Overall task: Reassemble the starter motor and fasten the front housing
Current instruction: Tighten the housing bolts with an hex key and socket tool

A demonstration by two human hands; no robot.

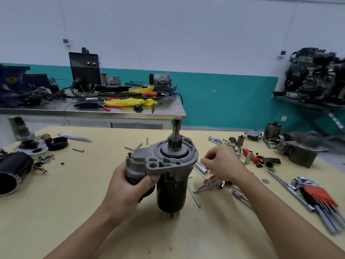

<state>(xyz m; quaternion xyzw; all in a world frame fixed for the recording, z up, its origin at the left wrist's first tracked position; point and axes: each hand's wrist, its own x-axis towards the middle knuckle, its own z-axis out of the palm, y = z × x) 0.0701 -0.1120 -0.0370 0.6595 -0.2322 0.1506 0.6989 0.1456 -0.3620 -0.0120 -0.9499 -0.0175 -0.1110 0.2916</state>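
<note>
The starter motor (pixel 170 191) stands upright on the yellow table (pixel 74 202), black body below. Its grey front housing (pixel 168 157) sits on top, with the pinion shaft (pixel 176 131) pointing up. My left hand (pixel 130 186) grips the solenoid side of the motor, thumb against the housing's lower edge. Just right of the housing hovers my right hand (pixel 222 163), its fingers curled; whether they pinch a small part I cannot tell. Loose bolts (pixel 78 150) lie on the table to the left.
Sockets, a ratchet extension (pixel 283 186), a red-handled screwdriver (pixel 211 182) and a red hex-key set (pixel 317 197) lie at the right. Other starter parts sit at the left (pixel 15 169) and far right (pixel 300 150). A steel bench (pixel 93 109) with tools stands behind.
</note>
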